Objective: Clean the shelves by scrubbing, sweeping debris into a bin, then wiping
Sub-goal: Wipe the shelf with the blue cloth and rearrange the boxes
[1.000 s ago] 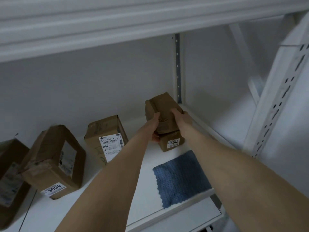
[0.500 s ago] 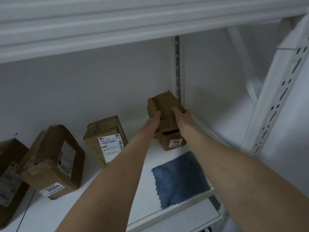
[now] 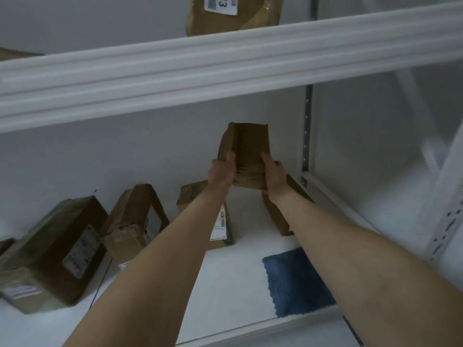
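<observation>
I hold a small brown cardboard box (image 3: 246, 149) in the air above the white shelf (image 3: 233, 279), tilted upward. My left hand (image 3: 221, 171) grips its left side and my right hand (image 3: 274, 175) grips its right side. Below my right wrist another brown box (image 3: 280, 216) stands on the shelf near the back right corner. A blue cloth (image 3: 295, 279) lies flat near the shelf's front edge on the right.
Three more brown boxes stand along the shelf: a labelled box (image 3: 218, 221) behind my left forearm, a middle box (image 3: 132, 221), and a large box (image 3: 55, 249) at the left. The upper shelf beam (image 3: 225, 63) runs overhead with a parcel (image 3: 233, 13) on it. A perforated upright (image 3: 448, 216) stands right.
Both hands have lifted the small box up off the box beneath it and tilted it. The view has swung upward, bringing the upper shelf and its parcel into sight.
</observation>
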